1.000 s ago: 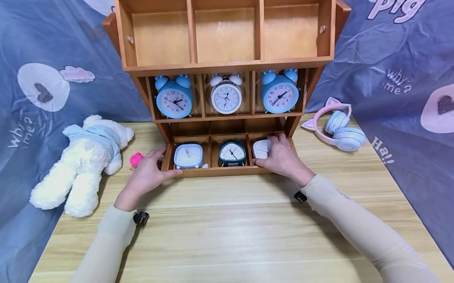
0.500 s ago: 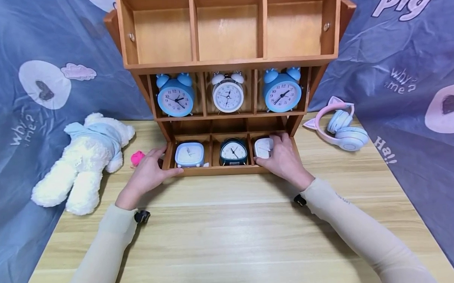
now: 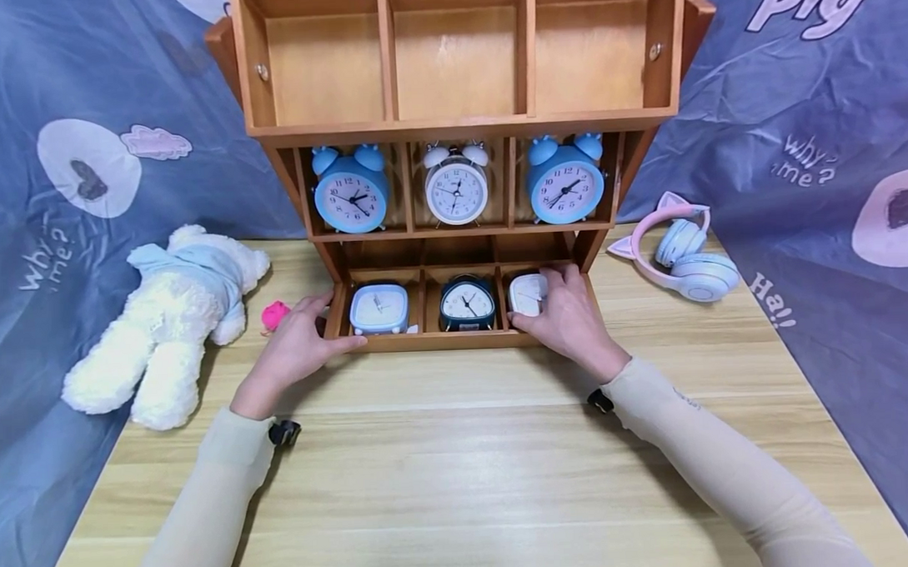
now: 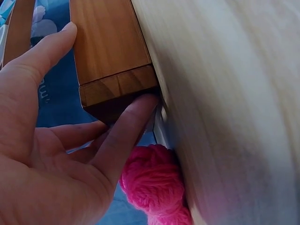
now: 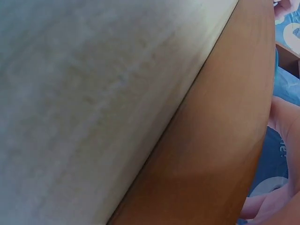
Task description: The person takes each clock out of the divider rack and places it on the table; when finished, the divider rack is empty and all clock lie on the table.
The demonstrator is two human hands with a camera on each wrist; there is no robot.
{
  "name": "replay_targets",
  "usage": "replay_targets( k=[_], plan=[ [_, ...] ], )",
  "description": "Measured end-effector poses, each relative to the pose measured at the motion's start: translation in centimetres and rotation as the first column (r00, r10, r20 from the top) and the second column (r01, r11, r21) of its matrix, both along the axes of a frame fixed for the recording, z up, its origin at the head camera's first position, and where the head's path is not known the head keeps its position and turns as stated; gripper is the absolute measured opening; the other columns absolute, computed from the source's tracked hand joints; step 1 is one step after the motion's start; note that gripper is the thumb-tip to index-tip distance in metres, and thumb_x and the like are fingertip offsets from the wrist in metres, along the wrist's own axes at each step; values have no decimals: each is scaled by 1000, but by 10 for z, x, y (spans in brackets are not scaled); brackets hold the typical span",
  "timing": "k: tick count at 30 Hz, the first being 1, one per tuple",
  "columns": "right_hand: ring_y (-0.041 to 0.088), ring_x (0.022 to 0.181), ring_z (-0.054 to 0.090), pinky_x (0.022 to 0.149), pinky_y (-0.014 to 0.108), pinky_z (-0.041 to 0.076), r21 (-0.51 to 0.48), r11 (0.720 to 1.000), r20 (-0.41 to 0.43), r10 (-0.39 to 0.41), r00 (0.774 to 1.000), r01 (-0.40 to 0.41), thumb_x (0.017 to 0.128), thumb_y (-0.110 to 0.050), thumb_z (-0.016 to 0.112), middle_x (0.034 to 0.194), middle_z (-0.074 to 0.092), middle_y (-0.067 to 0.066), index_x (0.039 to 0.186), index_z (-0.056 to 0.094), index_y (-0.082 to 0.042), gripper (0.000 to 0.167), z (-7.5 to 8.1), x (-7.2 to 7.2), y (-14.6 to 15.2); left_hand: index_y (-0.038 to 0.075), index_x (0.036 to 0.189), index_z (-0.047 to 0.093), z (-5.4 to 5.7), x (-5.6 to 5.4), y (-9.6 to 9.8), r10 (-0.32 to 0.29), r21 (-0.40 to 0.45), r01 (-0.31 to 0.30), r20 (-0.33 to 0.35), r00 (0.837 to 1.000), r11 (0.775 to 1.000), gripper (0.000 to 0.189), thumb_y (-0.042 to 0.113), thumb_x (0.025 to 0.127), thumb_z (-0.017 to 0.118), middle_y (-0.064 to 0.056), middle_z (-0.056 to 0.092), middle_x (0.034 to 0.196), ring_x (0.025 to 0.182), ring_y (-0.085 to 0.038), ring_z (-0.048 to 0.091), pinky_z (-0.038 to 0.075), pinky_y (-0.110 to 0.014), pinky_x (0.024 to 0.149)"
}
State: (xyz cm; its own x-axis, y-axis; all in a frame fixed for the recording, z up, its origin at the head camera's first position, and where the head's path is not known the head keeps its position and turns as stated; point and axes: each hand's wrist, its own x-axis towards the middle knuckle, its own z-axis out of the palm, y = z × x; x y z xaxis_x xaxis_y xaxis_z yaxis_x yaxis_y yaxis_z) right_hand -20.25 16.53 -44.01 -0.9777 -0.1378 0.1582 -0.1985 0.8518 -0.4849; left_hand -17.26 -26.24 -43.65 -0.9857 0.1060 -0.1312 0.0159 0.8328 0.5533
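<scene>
Left hand (image 3: 294,341) on shelf (image 3: 441,342), right (image 3: 574,323) on clock (image 3: 525,294)

Lt wood tbl (image 3: 460,467) w/ wht plush (image 3: 173,314), pink yarn (image 3: 275,316), brn shelf (image 3: 448,342) & headphones (image 3: 703,276) on top.

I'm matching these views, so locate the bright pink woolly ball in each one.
Head: left of centre, the bright pink woolly ball beside the person's left hand.
Left wrist: the ball at bottom centre.
Right wrist: not in it.
Shared landmark: the brown wooden compartmented shelf, partly visible in all three.
</scene>
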Motion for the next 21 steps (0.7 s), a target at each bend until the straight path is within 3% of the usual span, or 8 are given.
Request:
replay_targets(
  k=[6, 21],
  plan=[
    [53, 136, 52, 119, 63, 48, 3, 1000, -20, 8, 1000, -8, 85, -38, 94, 153, 47, 41, 155, 50, 18, 100, 5, 1, 0, 1, 175, 32, 1, 1, -1, 3, 3, -3, 4, 1000, 1000, 119, 64, 91, 87, -34, 35, 177, 162, -57, 37, 37, -72, 131],
    [50, 138, 53, 119, 64, 50, -71, 997, -8, -38, 999, 37, 86, -36, 93, 158, 44, 34, 158, 49, 14, 98, 20, 5, 5, 2, 175, 32, 1, 0, 0, -2, -1, 2, 10, 1000, 1000, 119, 67, 91, 86, -34, 33, 178, 163, -57, 36, 36, -73, 130]
  ],
)
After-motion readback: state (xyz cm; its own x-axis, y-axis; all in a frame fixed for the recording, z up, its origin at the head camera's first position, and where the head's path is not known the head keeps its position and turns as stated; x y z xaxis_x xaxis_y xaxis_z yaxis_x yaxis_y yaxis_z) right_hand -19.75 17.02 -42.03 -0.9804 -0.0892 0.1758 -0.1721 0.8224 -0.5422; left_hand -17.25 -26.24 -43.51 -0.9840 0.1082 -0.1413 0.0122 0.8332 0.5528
